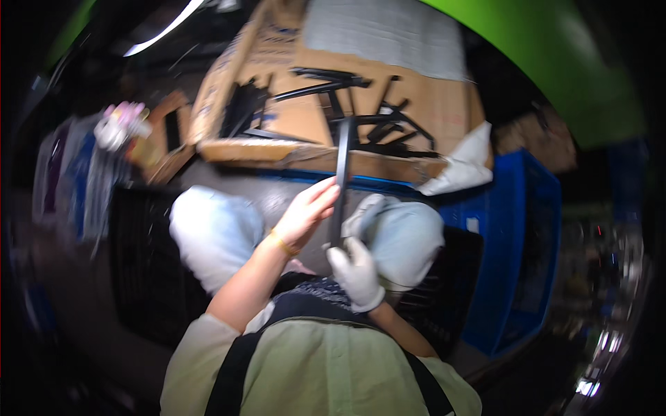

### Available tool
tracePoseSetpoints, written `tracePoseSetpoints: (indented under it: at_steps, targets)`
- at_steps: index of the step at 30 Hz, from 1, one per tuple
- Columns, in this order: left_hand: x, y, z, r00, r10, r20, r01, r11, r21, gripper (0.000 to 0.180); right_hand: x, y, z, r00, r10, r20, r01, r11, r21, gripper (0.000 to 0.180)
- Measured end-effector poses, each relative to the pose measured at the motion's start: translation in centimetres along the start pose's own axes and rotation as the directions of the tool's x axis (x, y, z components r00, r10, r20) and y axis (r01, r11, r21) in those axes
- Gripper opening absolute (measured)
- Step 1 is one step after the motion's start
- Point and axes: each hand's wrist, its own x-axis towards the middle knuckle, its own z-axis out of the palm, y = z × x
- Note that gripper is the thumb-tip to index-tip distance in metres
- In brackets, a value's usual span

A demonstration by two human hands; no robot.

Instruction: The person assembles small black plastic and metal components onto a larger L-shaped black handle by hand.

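Observation:
A long, flat black bar [342,173] stands nearly upright in front of me, its far end over the edge of a cardboard box [253,150]. My left hand [312,208] is bare, with a yellow band at the wrist, and its fingers press against the bar's left side around the middle. In a white glove, my right hand [357,270] grips the near end of the same bar. Several black frame-like parts [333,90] lie loosely in the box beyond my hands, some crossing one another. Slight blur hides the bar's finer details.
To the right stands a blue plastic crate [513,256]. White sheeting [461,163] hangs over the box's right corner, and a grey sheet [385,35] covers its far side. At left are a pink and white bundle [121,125] and a smaller cardboard box [170,135].

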Motion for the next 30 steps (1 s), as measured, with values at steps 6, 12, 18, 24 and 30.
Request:
tracePoseSetpoints:
  at_steps: [6,12,18,24,30]
  targets:
    - [0.2,-2.5,-0.5,0.993,-0.034,0.117,0.035,0.999,-0.005,0.046,0.6,-0.7,-4.7,0.982,0.179,0.056,-0.175,0.77,0.614,0.013]
    - [0.4,-2.8,-0.6,0.991,-0.1,0.083,0.098,0.995,0.037,0.037,-1.8,-3.7,-20.7,0.787,0.01,-0.617,0.441,0.69,0.574,0.035]
    - [1.4,-4.2,0.2,0.981,-0.181,0.067,0.181,0.983,0.017,0.034,-6.4,-5.4,-32.0,0.344,-0.115,-0.932,0.761,0.615,0.205,0.051]
    - [1.6,-3.3,0.2,0.984,-0.177,-0.019,0.178,0.98,0.088,0.032,5.1,-4.3,-18.9,0.897,-0.086,-0.435,0.313,0.817,0.484,0.031]
    - [7.0,-1.2,-3.3,0.972,0.15,-0.183,-0.049,0.886,0.461,0.026,11.8,-7.4,-12.0,0.975,-0.124,-0.182,0.195,0.872,0.45,0.03]
